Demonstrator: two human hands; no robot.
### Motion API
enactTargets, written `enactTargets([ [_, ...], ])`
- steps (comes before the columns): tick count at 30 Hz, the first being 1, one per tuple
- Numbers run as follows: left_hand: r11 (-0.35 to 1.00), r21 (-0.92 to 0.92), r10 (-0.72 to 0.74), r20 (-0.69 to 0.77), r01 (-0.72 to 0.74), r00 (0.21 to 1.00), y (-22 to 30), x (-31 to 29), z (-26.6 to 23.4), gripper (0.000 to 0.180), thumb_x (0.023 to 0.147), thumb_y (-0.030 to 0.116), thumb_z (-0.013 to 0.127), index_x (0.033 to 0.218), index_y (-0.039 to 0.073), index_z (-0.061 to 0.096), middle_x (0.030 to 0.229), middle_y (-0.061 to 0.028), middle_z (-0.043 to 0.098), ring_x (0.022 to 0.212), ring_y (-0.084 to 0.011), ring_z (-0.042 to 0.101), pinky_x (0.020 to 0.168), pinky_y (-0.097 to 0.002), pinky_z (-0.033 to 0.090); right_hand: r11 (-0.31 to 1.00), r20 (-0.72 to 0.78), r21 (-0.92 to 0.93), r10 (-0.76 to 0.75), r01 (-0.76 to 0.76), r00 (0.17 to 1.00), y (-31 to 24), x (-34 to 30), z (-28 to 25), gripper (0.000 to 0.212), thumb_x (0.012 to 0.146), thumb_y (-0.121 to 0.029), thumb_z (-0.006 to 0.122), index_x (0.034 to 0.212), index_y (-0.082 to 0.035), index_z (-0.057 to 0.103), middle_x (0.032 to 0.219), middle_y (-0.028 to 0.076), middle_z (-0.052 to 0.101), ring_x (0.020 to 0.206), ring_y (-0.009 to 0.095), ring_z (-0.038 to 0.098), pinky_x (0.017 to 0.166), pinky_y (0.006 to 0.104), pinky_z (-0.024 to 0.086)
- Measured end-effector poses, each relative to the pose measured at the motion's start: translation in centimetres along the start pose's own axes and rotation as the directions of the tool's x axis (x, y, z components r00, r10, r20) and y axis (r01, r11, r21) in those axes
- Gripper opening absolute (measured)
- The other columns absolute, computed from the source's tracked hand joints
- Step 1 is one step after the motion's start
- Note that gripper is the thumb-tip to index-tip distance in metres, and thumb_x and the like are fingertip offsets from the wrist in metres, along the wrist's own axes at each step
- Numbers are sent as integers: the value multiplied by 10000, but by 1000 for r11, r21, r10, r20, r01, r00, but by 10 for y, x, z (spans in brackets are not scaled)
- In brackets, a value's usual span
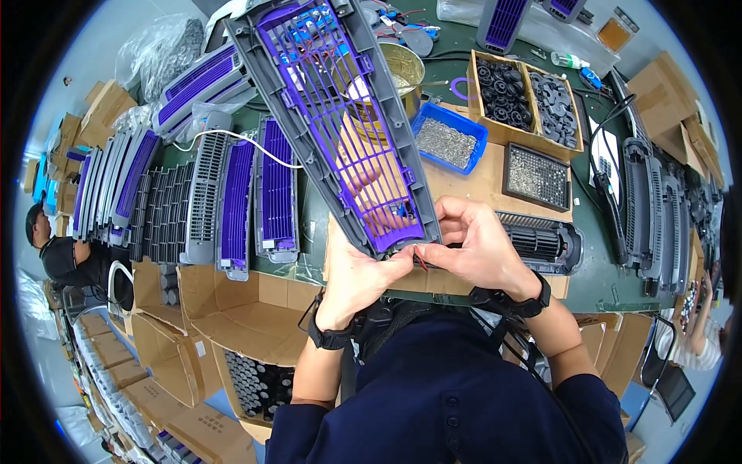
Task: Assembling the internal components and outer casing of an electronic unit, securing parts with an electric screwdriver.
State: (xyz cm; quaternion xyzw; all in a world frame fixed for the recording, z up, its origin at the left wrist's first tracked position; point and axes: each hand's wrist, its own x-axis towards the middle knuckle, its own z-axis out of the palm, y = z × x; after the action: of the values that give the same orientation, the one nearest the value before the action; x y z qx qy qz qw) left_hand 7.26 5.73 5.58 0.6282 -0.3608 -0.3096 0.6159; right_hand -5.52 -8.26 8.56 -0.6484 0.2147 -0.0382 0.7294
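Note:
A long grey fan housing with a purple grille (359, 151) is held up on a slant above the table edge. My left hand (355, 267) is closed round its lower end, and the fingers show through the slats behind it. At that end my right hand (479, 251) pinches beside the left thumb, where a short red wire (422, 261) sticks out. Its other fingers bend behind the housing's side edge. Both thumb tips nearly meet, and they cover part of the wire.
A blue tray of screws (448, 139), a box of black parts (502, 93) and a dark screw rack (537, 176) stand beyond my right hand. Nearby lies a grey housing with a black roller (537, 243). Purple grilles (238, 197) line the left. Cardboard boxes (239, 317) sit below the edge.

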Motion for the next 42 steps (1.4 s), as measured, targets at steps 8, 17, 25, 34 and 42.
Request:
enactTargets([
  [8,991,-131,5,-94,-18,996,2,-4,11,427,657,-89,695,1064,-13,588,942,-58,668,849,-116,651,773,-282,543,998,-37,-53,-25,23,999,3,-1,5,224,798,14,722,988,30,606,928,44,676,835,94,656,755,240,541],
  [17,989,-128,52,-147,-71,988,8,-6,7,359,682,-92,690,1026,-21,617,947,-55,673,858,-132,657,777,-293,545,983,9,-135,-124,124,992,-4,0,8,285,799,1,719,1068,42,635,967,49,685,817,85,638,791,259,525],
  [25,978,-206,-40,-84,22,996,-5,-13,-5,440,686,-95,706,1095,-10,567,970,-49,655,878,-120,651,779,-282,544,973,0,-183,-141,139,990,-2,0,14,218,807,-5,718,1002,41,632,927,44,678,823,84,633,779,252,522],
  [34,980,-197,-24,-103,3,994,-3,-14,-2,409,673,-96,707,1054,-5,591,939,-31,657,860,-113,647,775,-285,540,965,4,-193,-183,180,983,-2,-2,16,238,792,6,714,1018,29,642,923,43,673,843,91,631,799,247,517],
  [42,888,-451,-27,-243,-89,970,-20,-24,-23,405,728,-41,748,1097,22,594,969,-42,659,865,-138,639,810,-296,526,417,-80,-872,-640,258,764,1,8,-17,323,738,20,684,1060,26,659,974,159,673,920,349,643,823,358,511],
])
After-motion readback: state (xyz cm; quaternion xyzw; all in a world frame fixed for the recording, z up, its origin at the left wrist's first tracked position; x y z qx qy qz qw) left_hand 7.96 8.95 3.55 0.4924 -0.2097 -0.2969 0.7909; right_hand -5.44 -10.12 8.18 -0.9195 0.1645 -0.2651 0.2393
